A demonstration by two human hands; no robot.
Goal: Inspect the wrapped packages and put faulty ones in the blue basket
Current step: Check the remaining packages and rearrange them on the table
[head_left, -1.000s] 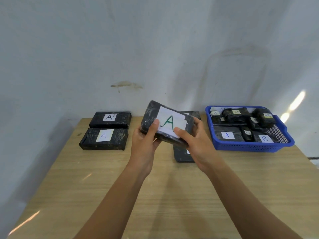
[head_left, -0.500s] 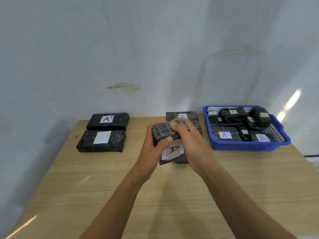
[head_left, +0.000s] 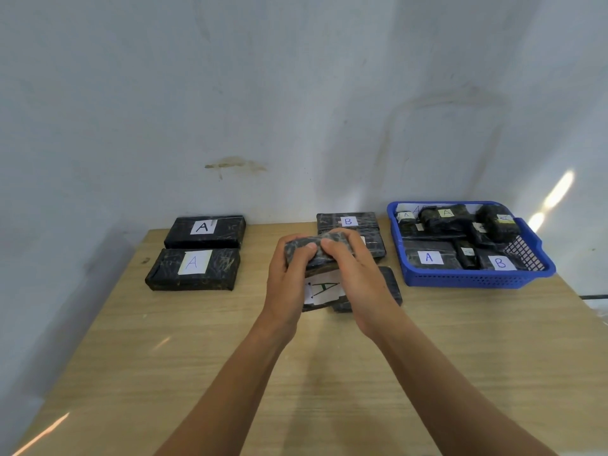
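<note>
- Far left of the bench (head_left: 131,373): rear A package (head_left: 204,229) and front A package (head_left: 194,269), both black-wrapped and lying flat, one right behind the other, well apart from the hands.
- Left of centre: left hand (head_left: 286,284), fingers (head_left: 297,256) curled over the upper edge of the held package and gripping it.
- Centre: held package (head_left: 324,289), lifted off the bench and tipped steeply, white A label toward the camera. Long axis apparently crosswise, from hand to hand, though partly hidden.
- Right of centre: right hand (head_left: 360,281), fingers (head_left: 334,246) wrapped over the same upper edge, almost meeting those of the left.
- Behind the hands: B-topped stack (head_left: 348,222) by the wall, and a flat package (head_left: 391,286) on the bench just past the right wrist.
- Far right: blue basket (head_left: 473,279), already holding several packages marked A and B.
- Key relation: basket to the right of the held package and slightly farther back, right hand the nearer one. If judged faulty, probably a short carry rightward over the flat package; inspection seemingly not yet finished.
</note>
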